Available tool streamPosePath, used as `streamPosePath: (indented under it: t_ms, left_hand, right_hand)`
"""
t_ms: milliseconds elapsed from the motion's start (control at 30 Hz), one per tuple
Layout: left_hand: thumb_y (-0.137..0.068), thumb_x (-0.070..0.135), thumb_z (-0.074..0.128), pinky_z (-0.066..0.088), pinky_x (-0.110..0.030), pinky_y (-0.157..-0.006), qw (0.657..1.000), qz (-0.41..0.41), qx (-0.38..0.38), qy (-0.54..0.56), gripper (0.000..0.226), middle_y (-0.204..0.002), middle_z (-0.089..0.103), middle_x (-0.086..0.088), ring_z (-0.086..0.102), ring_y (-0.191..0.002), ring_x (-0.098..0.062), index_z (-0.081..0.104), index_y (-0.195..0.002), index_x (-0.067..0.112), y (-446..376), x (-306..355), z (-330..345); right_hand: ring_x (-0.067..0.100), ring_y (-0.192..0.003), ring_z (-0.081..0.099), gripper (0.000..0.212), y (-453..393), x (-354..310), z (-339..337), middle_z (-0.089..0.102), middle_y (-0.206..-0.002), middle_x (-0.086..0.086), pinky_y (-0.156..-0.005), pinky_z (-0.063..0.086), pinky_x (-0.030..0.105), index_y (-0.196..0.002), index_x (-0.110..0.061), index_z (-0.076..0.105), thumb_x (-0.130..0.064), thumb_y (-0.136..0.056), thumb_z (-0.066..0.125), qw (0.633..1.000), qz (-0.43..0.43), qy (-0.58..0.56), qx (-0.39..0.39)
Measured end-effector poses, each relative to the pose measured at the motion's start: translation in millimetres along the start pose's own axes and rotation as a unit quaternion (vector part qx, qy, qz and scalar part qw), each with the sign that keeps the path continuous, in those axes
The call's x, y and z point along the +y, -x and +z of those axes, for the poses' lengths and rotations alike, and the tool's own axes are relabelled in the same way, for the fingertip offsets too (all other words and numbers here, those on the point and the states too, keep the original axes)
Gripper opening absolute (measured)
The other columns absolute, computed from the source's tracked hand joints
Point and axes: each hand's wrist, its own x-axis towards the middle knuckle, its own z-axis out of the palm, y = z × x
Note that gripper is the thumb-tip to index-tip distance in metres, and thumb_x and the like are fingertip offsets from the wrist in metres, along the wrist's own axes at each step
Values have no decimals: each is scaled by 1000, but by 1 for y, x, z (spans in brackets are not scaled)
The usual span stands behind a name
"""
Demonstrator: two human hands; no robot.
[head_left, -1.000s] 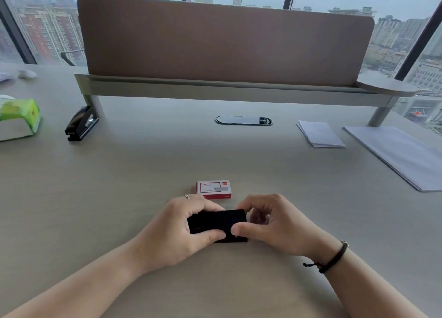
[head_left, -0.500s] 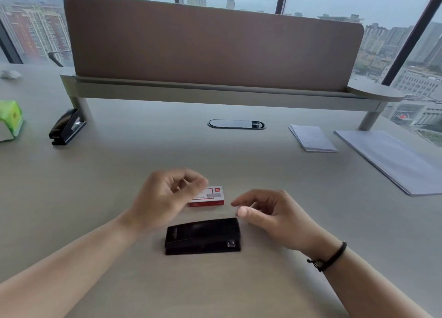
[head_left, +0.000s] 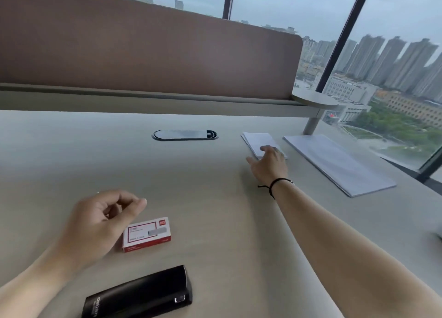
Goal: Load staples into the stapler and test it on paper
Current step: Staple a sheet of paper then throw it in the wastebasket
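Note:
The black stapler (head_left: 141, 293) lies closed on the desk near the bottom edge, with no hand on it. Just beyond it sits the red and white staple box (head_left: 147, 234). My left hand (head_left: 95, 224) hovers left of the box, fingers loosely curled and holding nothing. My right hand (head_left: 270, 162) is stretched out to the far right, fingers spread and resting on the near corner of a small stack of white paper (head_left: 258, 141).
A larger stack of white paper (head_left: 334, 162) lies right of the small one. An oval cable port (head_left: 184, 134) is set in the grey desk (head_left: 215, 198). A brown divider panel (head_left: 143, 54) on a raised shelf closes the far side; windows lie beyond.
Both hands let go of the stapler, which now lies on the desk. My right hand reached far right to the small paper stack. The camera turned right.

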Motion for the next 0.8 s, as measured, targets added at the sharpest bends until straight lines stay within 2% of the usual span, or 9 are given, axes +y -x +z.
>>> streamPosePath:
  t_ms: [67, 133, 267, 367, 500, 567, 667, 733, 800]
  left_hand:
    - [-65, 64, 59, 36, -33, -54, 1000, 1, -2, -1, 38, -53, 56, -13, 43, -46, -16, 75, -78, 32, -1, -1, 0]
    - [-69, 61, 65, 34, -26, -48, 1000, 7, -3, -5, 31, -50, 53, -7, 40, -45, -6, 75, -78, 32, -1, -2, -1]
    - [-80, 44, 76, 32, -10, -45, 999, 16, -21, -30, 13, -52, 54, 6, 41, -46, -5, 75, -76, 32, 0, -2, 1]
    - [-81, 23, 76, 34, -8, -45, 999, 9, -19, -41, 11, -51, 55, 18, 43, -47, -6, 74, -70, 27, 0, 0, 4]
    - [-81, 19, 75, 34, -9, -46, 999, 9, -16, -39, 14, -53, 56, 18, 43, -48, -6, 72, -77, 31, -1, -1, 3]
    - [-81, 19, 76, 34, -9, -47, 999, 9, -16, -37, 15, -54, 56, 18, 43, -49, -6, 72, -77, 32, 0, -1, 2]
    - [-81, 19, 76, 34, -10, -47, 999, 8, -17, -31, 15, -52, 55, 19, 42, -48, -5, 72, -76, 32, -1, -2, 3]
    - [-81, 18, 76, 34, -10, -48, 999, 7, -17, -31, 16, -52, 55, 19, 43, -48, -6, 72, -75, 33, -2, -3, 3]
    - [-81, 19, 77, 35, -10, -48, 999, 7, -17, -30, 15, -53, 56, 18, 42, -48, -6, 72, -75, 32, -2, -3, 2]
  right_hand:
    - [28, -137, 44, 60, -11, 3, 5, 56, -142, 10, -114, 31, 40, -135, -12, 55, -46, -87, 58, 999, 11, 43, 6]
    - [30, -126, 53, 48, -17, 2, 9, 65, -128, 11, -110, 35, 42, -121, -11, 63, -45, -89, 51, 996, 16, 84, 8]
    - [32, -108, 62, 38, -19, 2, 14, 72, -108, 12, -104, 38, 42, -98, -11, 66, -37, -93, 39, 993, 11, 119, 15]
    - [33, -106, 61, 37, -16, -1, 13, 71, -108, 14, -99, 40, 41, -96, -10, 66, -32, -95, 36, 990, 4, 135, 32]
    - [32, -104, 62, 36, -17, -3, 11, 71, -105, 12, -96, 39, 40, -95, -11, 67, -30, -94, 36, 991, 28, 127, 15]
    - [31, -95, 60, 30, -16, -6, 8, 70, -94, 9, -95, 39, 39, -89, -12, 66, -25, -89, 39, 993, 53, 109, 13]
    - [29, -84, 50, 15, -12, -16, -3, 55, -71, 2, -99, 40, 39, -77, -13, 55, -16, -86, 44, 993, 100, 60, -1]
    - [30, -88, 51, 13, -11, -23, -10, 54, -72, 2, -103, 42, 38, -70, -16, 46, -14, -83, 47, 991, 127, 34, -17]
    - [31, -98, 60, 4, -14, -26, -12, 65, -91, 6, -105, 45, 39, -80, -14, 52, -14, -78, 48, 989, 148, 15, -21]
